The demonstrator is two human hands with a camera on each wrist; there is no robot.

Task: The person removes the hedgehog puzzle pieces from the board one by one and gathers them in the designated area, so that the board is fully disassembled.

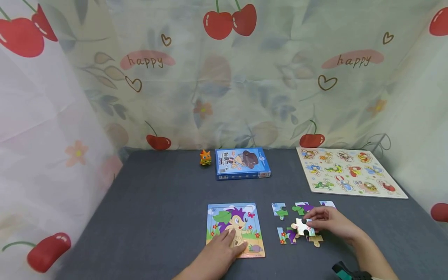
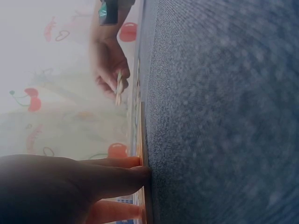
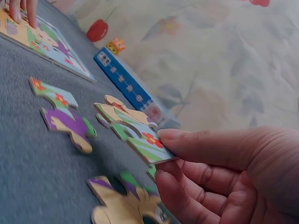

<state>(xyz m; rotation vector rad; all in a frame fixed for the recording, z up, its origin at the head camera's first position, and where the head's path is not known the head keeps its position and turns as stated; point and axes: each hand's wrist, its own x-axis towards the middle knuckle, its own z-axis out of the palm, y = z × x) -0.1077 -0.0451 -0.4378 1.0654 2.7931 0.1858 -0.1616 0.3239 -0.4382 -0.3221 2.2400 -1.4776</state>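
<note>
My right hand [image 1: 330, 222] pinches a jigsaw puzzle piece [image 3: 150, 142] between thumb and fingers, raised above the table. A red flower on pale blue and green shows on it in the right wrist view. Below and around it lie several loose pieces, among them a flower-and-purple piece [image 3: 65, 114] and a tan-and-purple piece [image 3: 124, 198]. My left hand [image 1: 222, 251] rests with extended fingers on the hedgehog puzzle board [image 1: 253, 229], covering its lower left part. The board lies flat, left of the loose pieces.
Behind the board stand a blue box [image 1: 243, 163] and a small orange figurine [image 1: 205, 157]. A large insect picture board [image 1: 353, 173] lies at the back right of the dark table [image 1: 154, 217]. A patterned cloth [image 1: 245, 97] hangs behind.
</note>
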